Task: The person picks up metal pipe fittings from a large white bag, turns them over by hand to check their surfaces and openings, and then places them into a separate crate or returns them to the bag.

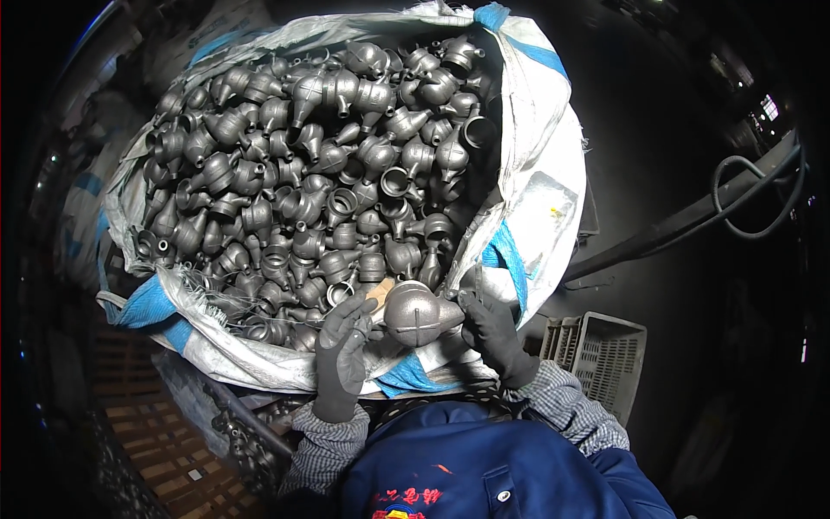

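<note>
A grey, bulb-shaped metal casting [415, 316] with a raised seam and a narrow neck is held between my two gloved hands, above the near rim of a big white woven sack [246, 368]. My right hand [497, 339] grips the neck at its right end. My left hand [343, 350] is closed at its left end, fingers bent and thumb toward the casting. A small tan piece [380, 292] shows by the left fingertips; I cannot make out what it is. Behind lie many similar castings [346, 156], heaped loosely in the sack, some showing round open ends.
Blue straps [510, 259] hang on the sack's rim. Right of me stands a pale plastic crate [609, 359]. A dark pole [648, 229] with a looped cable reaches in from the right. Brown slatted crates [164, 424] and small metal parts [238, 432] lie at lower left.
</note>
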`<control>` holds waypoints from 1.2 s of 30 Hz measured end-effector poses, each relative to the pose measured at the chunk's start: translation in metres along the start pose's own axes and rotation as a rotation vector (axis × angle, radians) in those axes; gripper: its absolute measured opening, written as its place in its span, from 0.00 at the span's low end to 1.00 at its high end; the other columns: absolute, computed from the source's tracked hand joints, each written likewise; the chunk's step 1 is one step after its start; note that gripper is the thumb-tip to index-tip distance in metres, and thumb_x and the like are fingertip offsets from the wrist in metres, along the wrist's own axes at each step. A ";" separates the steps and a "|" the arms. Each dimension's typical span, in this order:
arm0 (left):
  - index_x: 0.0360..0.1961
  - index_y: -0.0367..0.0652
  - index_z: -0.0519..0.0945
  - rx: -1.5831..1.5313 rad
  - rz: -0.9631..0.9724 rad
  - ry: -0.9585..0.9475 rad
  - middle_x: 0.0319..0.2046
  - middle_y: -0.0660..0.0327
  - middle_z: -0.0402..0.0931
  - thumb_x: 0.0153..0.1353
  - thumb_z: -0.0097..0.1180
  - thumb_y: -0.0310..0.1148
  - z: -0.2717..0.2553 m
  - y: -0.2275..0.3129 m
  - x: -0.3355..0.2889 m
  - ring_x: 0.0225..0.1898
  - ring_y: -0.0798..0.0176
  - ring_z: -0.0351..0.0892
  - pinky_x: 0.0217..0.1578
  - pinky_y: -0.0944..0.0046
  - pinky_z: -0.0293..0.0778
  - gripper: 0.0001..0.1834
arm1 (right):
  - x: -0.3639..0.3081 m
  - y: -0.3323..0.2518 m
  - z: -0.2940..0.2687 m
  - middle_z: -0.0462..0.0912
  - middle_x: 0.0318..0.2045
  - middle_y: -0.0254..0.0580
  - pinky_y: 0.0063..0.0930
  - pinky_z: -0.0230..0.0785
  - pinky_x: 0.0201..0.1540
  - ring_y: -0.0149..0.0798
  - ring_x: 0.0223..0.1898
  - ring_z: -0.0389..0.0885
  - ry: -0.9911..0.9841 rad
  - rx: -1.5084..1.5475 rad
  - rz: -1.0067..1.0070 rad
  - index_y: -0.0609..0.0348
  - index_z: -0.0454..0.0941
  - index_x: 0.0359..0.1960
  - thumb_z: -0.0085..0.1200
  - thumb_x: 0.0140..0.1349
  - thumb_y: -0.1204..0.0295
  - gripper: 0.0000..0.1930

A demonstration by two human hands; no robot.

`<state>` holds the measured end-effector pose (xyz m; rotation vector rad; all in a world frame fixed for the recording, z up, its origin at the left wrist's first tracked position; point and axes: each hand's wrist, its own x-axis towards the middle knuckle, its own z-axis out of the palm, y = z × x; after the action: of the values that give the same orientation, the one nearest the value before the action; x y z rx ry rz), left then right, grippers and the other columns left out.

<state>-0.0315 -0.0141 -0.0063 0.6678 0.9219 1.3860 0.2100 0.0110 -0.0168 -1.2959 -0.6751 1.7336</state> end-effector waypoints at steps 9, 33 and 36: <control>0.57 0.37 0.72 0.090 -0.030 0.076 0.49 0.54 0.77 0.66 0.50 0.28 -0.020 -0.007 0.006 0.46 0.68 0.78 0.34 0.73 0.75 0.18 | -0.017 -0.016 0.010 0.77 0.24 0.31 0.15 0.55 0.19 0.20 0.19 0.68 -0.197 -0.151 -0.100 0.66 0.71 0.58 0.54 0.66 0.62 0.24; 0.51 0.38 0.72 0.121 -0.078 0.246 0.41 0.59 0.78 0.70 0.48 0.38 -0.052 -0.029 0.009 0.37 0.69 0.79 0.38 0.68 0.78 0.15 | -0.009 -0.003 0.022 0.81 0.31 0.31 0.16 0.66 0.31 0.21 0.28 0.73 -0.282 -0.424 -0.062 0.64 0.75 0.56 0.56 0.65 0.63 0.21; 0.50 0.36 0.74 0.172 -0.033 0.234 0.43 0.56 0.78 0.70 0.48 0.39 -0.059 -0.031 0.008 0.46 0.62 0.79 0.46 0.64 0.78 0.17 | -0.010 -0.005 0.029 0.82 0.31 0.34 0.15 0.67 0.31 0.21 0.29 0.76 -0.270 -0.261 0.035 0.65 0.76 0.53 0.54 0.66 0.64 0.19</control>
<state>-0.0663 -0.0166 -0.0636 0.6240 1.2433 1.3846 0.1852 0.0064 0.0015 -1.2613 -1.0690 1.9165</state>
